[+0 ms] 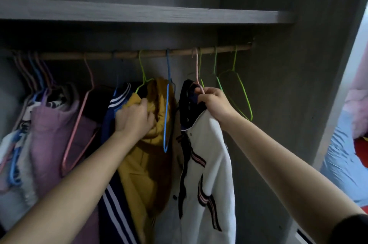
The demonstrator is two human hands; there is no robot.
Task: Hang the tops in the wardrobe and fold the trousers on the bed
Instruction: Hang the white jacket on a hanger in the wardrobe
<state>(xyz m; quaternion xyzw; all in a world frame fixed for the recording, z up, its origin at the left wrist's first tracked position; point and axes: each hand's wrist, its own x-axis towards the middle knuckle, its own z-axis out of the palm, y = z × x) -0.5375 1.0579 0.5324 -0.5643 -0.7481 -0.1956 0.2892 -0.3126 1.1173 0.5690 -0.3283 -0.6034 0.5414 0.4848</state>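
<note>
**Grey wardrobe (pixel 278 104): white jacket (pixel 211 164) held up at the rail (pixel 123 54)**

Under the shelf (pixel 139 12), the wooden rail ran across the wardrobe, crowded at the left and looser at the right. The right hand (pixel 213 104) pinched the neck of a thin pink hanger (pixel 197 68) together with the dark collar of the white jacket, and the hook sat at the rail. The left hand (pixel 133 118) was curled into the hood of a yellow hoodie (pixel 147 164), apparently pushing it aside to make room.

The jacket looked soft but fairly heavy, with thick sleeves and snap buttons. Its weight would likely bend or tilt so thin a wire hanger. The neck of the hanger, with the collar bunched against it, seemed the safest place to hold it. The hoodie was limp and bulky, and gave easily under the fingers.

By count, two hands were in view and one jacket was being hung. One blue hanger (pixel 166 114) hung bare between the hoodie and the jacket. About three green hooks showed right of the hand. Left of the hoodie hung one navy striped top (pixel 111 194) and one pink padded coat (pixel 51 134). Beyond those, the bunched hangers were too crowded to count. No trousers showed; an edge of the bed (pixel 338 164) lay at far right.
</note>
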